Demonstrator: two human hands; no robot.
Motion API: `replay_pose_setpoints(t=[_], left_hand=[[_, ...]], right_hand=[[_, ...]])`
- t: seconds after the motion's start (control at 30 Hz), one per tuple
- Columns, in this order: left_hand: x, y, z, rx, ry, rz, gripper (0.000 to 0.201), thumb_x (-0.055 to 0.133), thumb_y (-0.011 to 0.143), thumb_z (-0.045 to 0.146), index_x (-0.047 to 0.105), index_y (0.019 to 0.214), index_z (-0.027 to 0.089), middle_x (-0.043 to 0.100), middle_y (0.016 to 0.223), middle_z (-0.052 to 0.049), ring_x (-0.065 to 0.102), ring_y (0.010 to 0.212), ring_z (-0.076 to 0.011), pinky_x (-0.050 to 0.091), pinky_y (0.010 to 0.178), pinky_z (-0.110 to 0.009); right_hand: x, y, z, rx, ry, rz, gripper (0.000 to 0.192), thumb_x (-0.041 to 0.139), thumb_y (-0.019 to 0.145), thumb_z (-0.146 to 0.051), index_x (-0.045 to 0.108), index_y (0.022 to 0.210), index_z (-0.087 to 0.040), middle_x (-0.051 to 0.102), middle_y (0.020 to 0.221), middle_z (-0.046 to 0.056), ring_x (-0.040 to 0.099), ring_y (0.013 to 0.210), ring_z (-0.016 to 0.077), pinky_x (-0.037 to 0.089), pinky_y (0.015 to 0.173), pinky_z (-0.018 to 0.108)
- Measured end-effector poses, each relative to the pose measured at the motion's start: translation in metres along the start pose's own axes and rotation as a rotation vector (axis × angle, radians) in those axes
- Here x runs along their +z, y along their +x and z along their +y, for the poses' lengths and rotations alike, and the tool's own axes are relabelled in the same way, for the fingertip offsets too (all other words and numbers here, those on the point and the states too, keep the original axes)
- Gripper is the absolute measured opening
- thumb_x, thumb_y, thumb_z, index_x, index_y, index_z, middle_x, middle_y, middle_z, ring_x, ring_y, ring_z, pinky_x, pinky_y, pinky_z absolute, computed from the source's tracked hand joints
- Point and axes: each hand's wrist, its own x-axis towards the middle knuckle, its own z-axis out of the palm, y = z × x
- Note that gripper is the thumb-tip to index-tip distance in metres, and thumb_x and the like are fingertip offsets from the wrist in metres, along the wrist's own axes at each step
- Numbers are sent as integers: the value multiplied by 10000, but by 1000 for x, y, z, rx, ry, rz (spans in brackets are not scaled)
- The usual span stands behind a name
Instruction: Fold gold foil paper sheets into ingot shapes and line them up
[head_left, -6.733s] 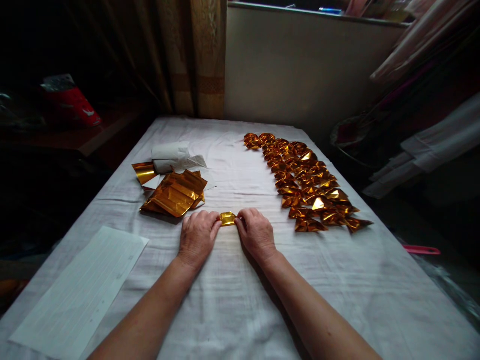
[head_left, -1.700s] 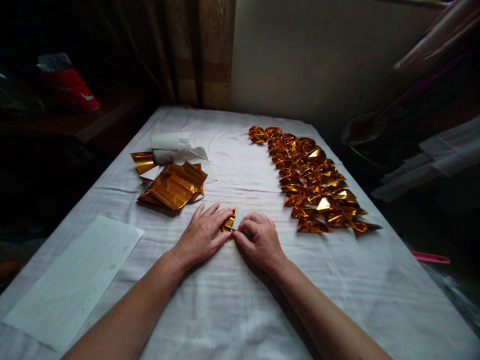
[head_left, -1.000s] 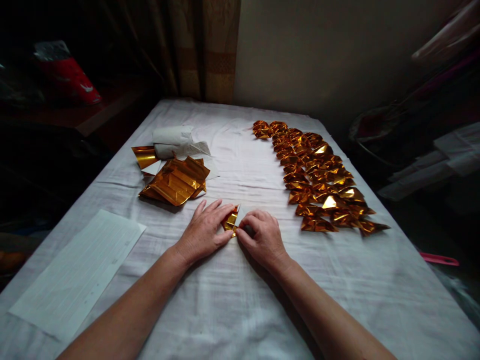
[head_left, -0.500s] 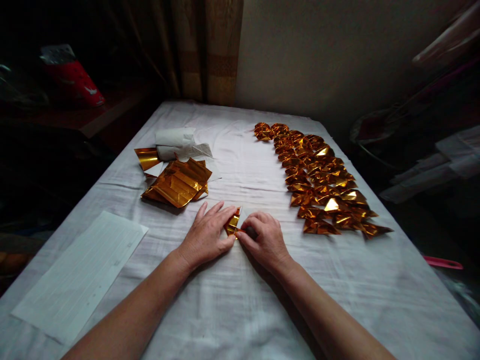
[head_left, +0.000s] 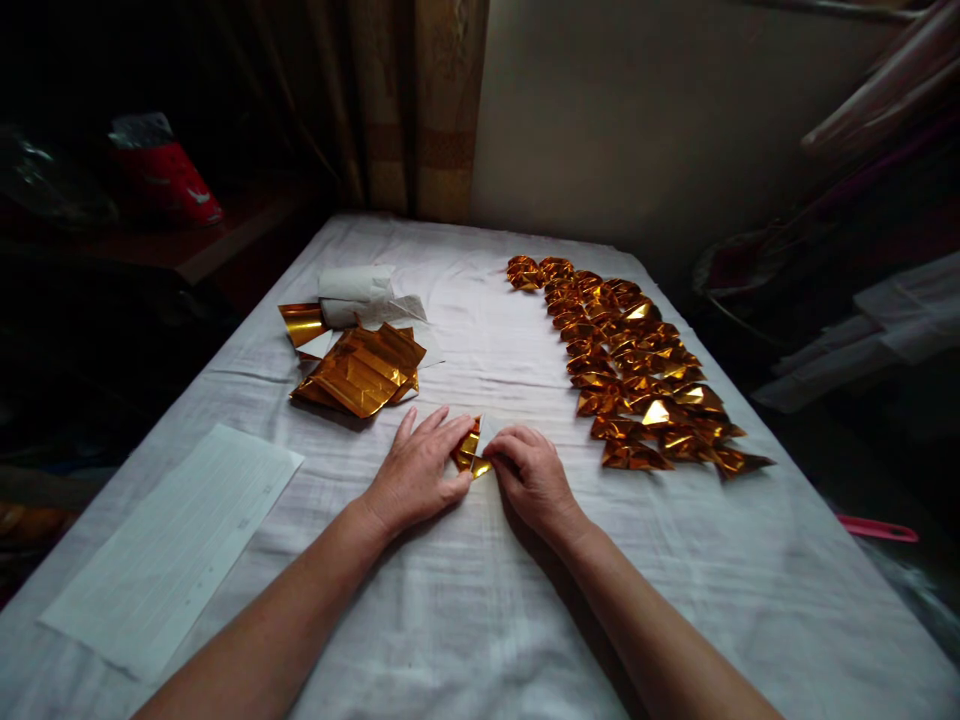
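A small piece of gold foil paper [head_left: 470,452] lies on the white cloth between my two hands, partly folded, with a white flap behind it. My left hand [head_left: 418,472] rests flat on its left side, fingers spread and pressing it down. My right hand [head_left: 534,478] pinches its right edge with curled fingers. Much of the piece is hidden under my fingers.
Several folded gold foil pieces [head_left: 637,372] lie in rows at the right. A loose stack of gold foil sheets [head_left: 360,368] and a white paper roll [head_left: 356,285] sit at the left. A white lined sheet [head_left: 176,545] lies near left. The table's cloth [head_left: 465,620] stretches toward me.
My hands have stayed on the gold piece, and the fold has shifted a little lower between them. The camera has tilted slightly.
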Motion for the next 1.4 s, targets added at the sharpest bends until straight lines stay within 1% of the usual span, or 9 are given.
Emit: replay_pose_setpoints(t=[0.17, 0.33, 0.43, 0.63, 0.77, 0.9, 1.0, 1.2, 1.4], left_hand=[[0, 0, -1, 3, 8, 3, 628, 597, 781, 243, 476, 1397, 252, 523, 1453, -46, 361, 1415, -292, 118, 1202, -575], [0, -1, -4, 39, 31, -3, 592, 592, 787, 239, 502, 1371, 257, 506, 1468, -35, 350, 1418, -301, 118, 1195, -594], [1, -2, -8, 82, 49, 6, 556, 576, 792, 225, 528, 1345, 254, 513, 1461, -45, 354, 1414, -307, 122, 1188, -608], [1, -1, -10, 149, 131, 26, 543, 559, 795, 202, 539, 1337, 223, 458, 1500, -86, 315, 1434, -305, 127, 1188, -603], [-4, 0, -7, 192, 188, 46, 489, 560, 796, 193, 580, 1284, 204, 428, 1516, -116, 292, 1444, -314, 133, 1185, -606], [-8, -1, -7, 261, 186, 57, 507, 558, 801, 173, 562, 1304, 233, 453, 1504, -76, 306, 1436, -302, 113, 1188, -607], [-9, -1, -7, 302, 173, 43, 552, 535, 811, 138, 518, 1349, 262, 515, 1457, -44, 349, 1413, -294, 105, 1180, -621], [-13, -2, -1, 299, 158, 29, 431, 516, 819, 120, 596, 1226, 240, 660, 1275, -33, 481, 1309, -299, 134, 1166, -628], [-4, -5, 8, 299, 227, 124, 434, 550, 828, 154, 590, 1254, 232, 648, 1292, -48, 512, 1270, -280, 146, 1179, -579]], right_hand=[[3, -2, 4, -23, 27, 65, 237, 497, 846, -62, 660, 863, -234, 667, 884, 33, 602, 860, 188, 451, 788, 313], [4, -1, 7, 92, -152, 202, 293, 504, 826, -85, 641, 1049, -217, 656, 1148, 97, 569, 1079, 244, 432, 914, 390], [0, 4, 7, 158, -227, 148, 280, 525, 859, -142, 635, 1105, -217, 666, 1166, 96, 566, 1093, 252, 417, 929, 404], [-15, 22, 2, 246, -164, -25, 282, 509, 867, -166, 658, 1104, -195, 697, 1105, 85, 596, 1055, 232, 435, 933, 356], [-21, 35, -5, 350, -167, -135, 265, 561, 847, -223, 676, 1086, -216, 712, 1028, 60, 632, 941, 204, 453, 827, 304], [-24, 42, -12, 413, -228, -199, 211, 613, 822, -306, 695, 1004, -237, 707, 868, 19, 614, 787, 176, 392, 668, 261], [-25, 43, -16, 440, -238, -210, 163, 612, 806, -304, 696, 932, -244, 690, 789, -5, 582, 711, 156, 331, 605, 249], [-25, 39, -17, 437, -193, -171, 83, 593, 778, -243, 667, 815, -228, 671, 763, -2, 565, 691, 150, 329, 601, 243], [-22, 33, -10, 415, -146, -114, 185, 580, 791, -227, 638, 965, -252, 674, 742, -28, 567, 643, 142, 335, 593, 236]])
